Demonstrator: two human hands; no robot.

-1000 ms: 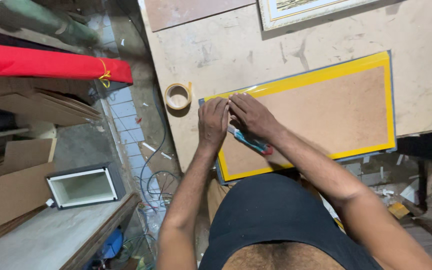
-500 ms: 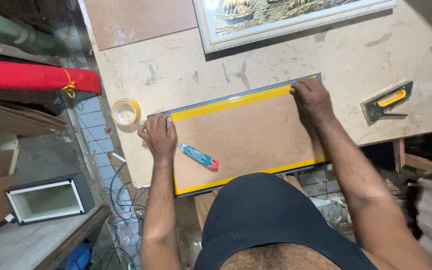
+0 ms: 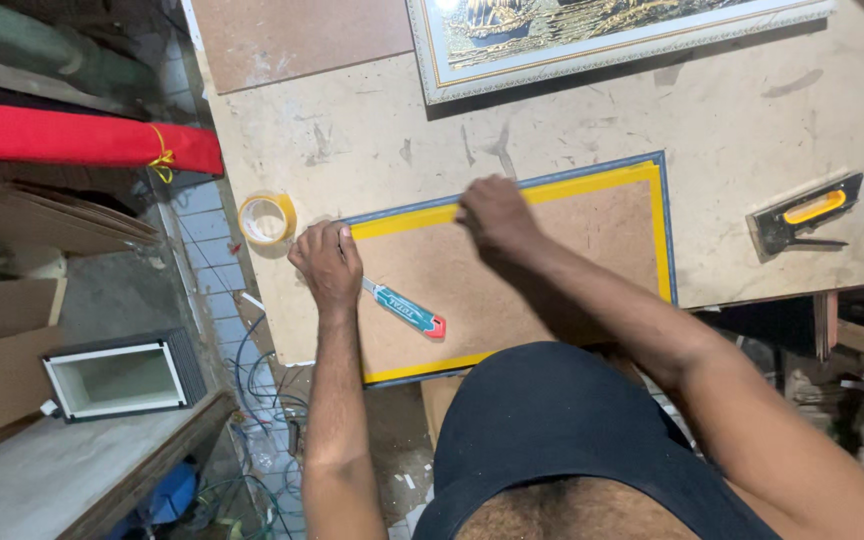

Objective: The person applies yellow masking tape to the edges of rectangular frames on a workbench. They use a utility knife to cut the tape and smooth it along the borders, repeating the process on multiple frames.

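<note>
While both hands press its taped edge, framed board point(image 3: 552, 260) long axis left-right

Bare to the elbows and beyond, both forearms unsleeved; left hand point(image 3: 327, 262) and right hand point(image 3: 495, 215) without gloves, rings or watch. Below, near the frame backing point(image 3: 512, 270), a black sleeveless top.
</note>
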